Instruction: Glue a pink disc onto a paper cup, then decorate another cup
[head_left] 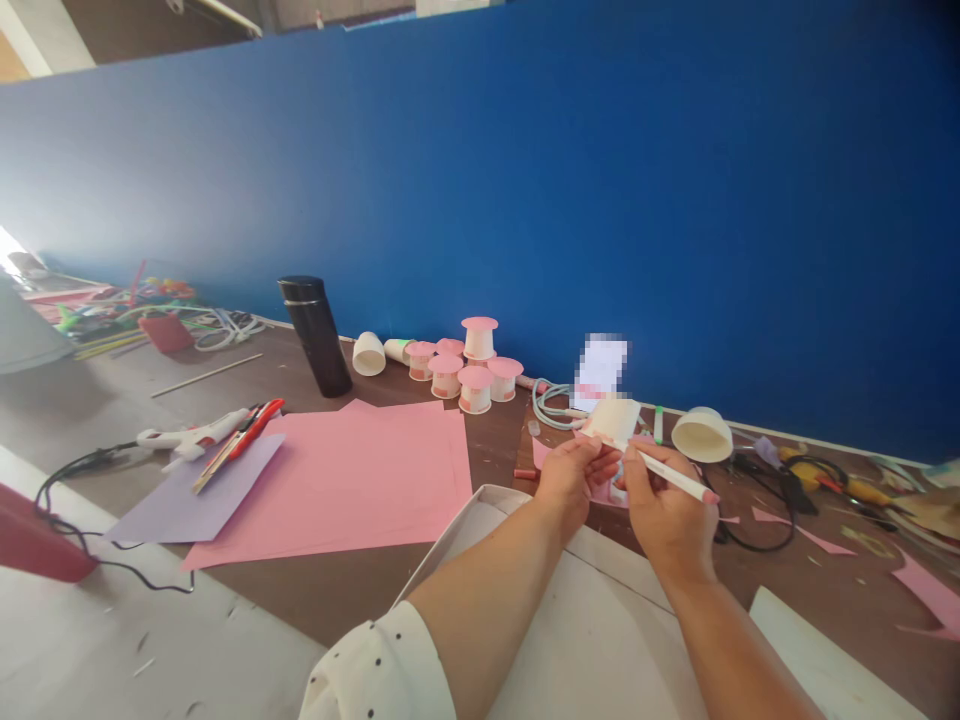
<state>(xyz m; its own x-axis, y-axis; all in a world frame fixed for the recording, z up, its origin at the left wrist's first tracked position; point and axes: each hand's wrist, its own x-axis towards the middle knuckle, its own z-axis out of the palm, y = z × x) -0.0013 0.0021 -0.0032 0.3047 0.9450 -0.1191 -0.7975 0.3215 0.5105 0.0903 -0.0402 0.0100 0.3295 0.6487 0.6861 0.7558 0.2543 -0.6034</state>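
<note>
The left hand [576, 478] holds a white paper cup [616, 415] between its fingers, above the bench [495, 440] and toward its back edge. The right hand [670, 515] grasps a white marker [675, 474], fingers closed on the barrel, its front end right by the cup — I cannot tell whether the tip touches. Near the back edge, left of the hands, stand pink-topped cups [475, 395] — farther left, a black flask [319, 345]. Pink sheets [375, 480] spread toward the front edge.
</note>
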